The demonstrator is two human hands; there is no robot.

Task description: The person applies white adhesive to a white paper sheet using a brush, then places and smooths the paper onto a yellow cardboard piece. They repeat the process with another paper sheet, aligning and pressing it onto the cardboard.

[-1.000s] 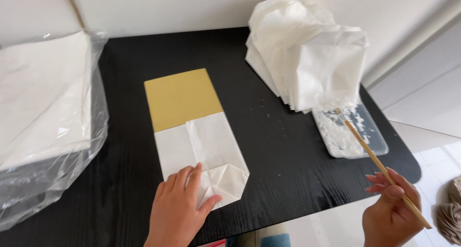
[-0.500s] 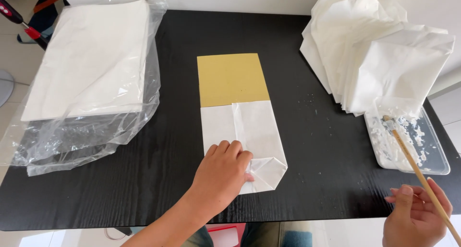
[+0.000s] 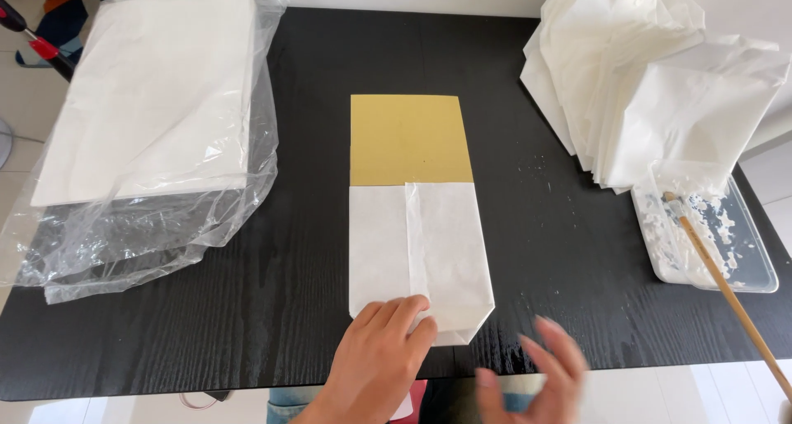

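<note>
Centrally on the black table (image 3: 297, 251): a white paper bag (image 3: 417, 255), flat, mustard-yellow card (image 3: 410, 139) jutting from its mouth toward twelve o'clock. Left hand (image 3: 379, 362) laid palm-down on the bag's folded bottom corner at six o'clock, fingers together, pressing. Right hand (image 3: 536, 379) blurred at five o'clock, fingers spread, holding nothing, just off the bag's edge. At three o'clock, a clear plastic tray (image 3: 709, 238) smeared with white paste, wooden stick (image 3: 726, 292) resting in it, untouched. Heap of finished white bags (image 3: 652, 86) at two o'clock; stack of white sheets in clear plastic wrap (image 3: 157, 119) at ten o'clock.
</note>
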